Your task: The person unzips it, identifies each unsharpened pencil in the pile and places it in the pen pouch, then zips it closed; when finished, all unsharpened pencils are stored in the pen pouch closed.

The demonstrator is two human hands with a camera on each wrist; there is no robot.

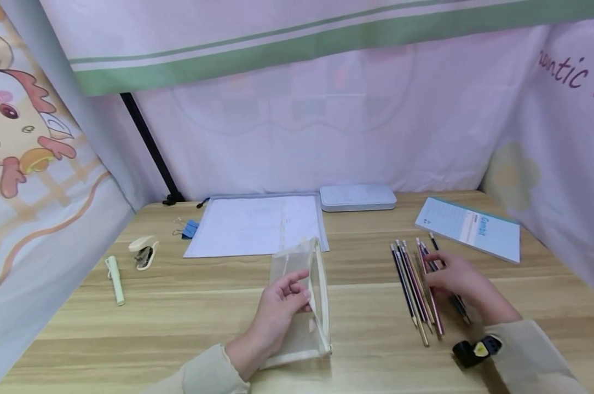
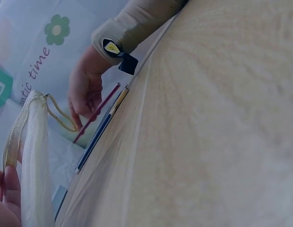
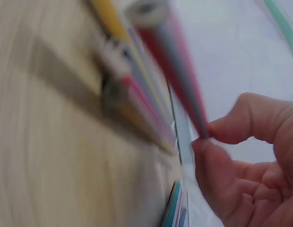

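My left hand [image 1: 297,293] grips the open rim of a cream mesh pouch [image 1: 318,273] that stands on its side on the wooden table [image 1: 178,323]. In the left wrist view its fingers [image 2: 7,194] pinch the zip edge of the pouch [image 2: 35,156]. To the right, several pencils [image 1: 410,284] lie side by side. My right hand [image 1: 442,276] is on them. It pinches one red pencil [image 3: 184,90] between thumb and forefinger [image 3: 208,137]. The red pencil [image 2: 97,113] is tilted, one end raised above the others.
At the back lie a white document folder [image 1: 257,224], a white pencil tin [image 1: 358,197] and a blue-edged booklet [image 1: 469,227]. On the left are a stapler [image 1: 144,250], a pale green pen [image 1: 115,280] and blue binder clips [image 1: 188,229]. Cloth curtains close in three sides.
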